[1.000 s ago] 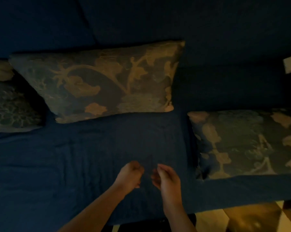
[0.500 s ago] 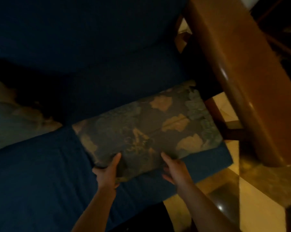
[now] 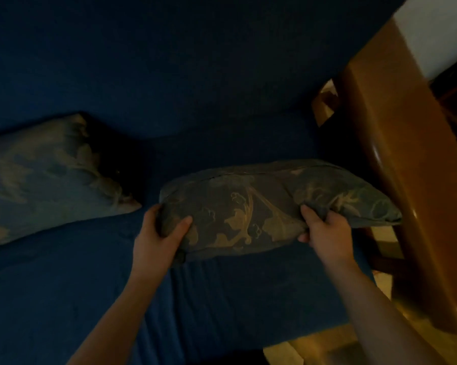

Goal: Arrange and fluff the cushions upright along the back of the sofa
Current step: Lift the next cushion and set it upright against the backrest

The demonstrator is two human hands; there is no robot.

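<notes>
A dark floral cushion (image 3: 261, 206) is lifted off the seat of the blue sofa (image 3: 169, 75) at its right end, long side level, tipped up on edge. My left hand (image 3: 156, 233) grips its lower left corner. My right hand (image 3: 324, 227) bunches the fabric near its lower right. A second floral cushion (image 3: 43, 175) leans against the sofa back at the left, partly cut off by the frame edge.
The sofa's brown wooden armrest (image 3: 406, 180) runs along the right, close to the held cushion's right corner. Tiled floor (image 3: 314, 349) shows at the bottom right. Blue seat fabric (image 3: 222, 299) lies below the cushion.
My view swung right to the sofa's end. Both hands went from empty over the seat to gripping the right cushion, which has been raised off the seat and turned up on edge.
</notes>
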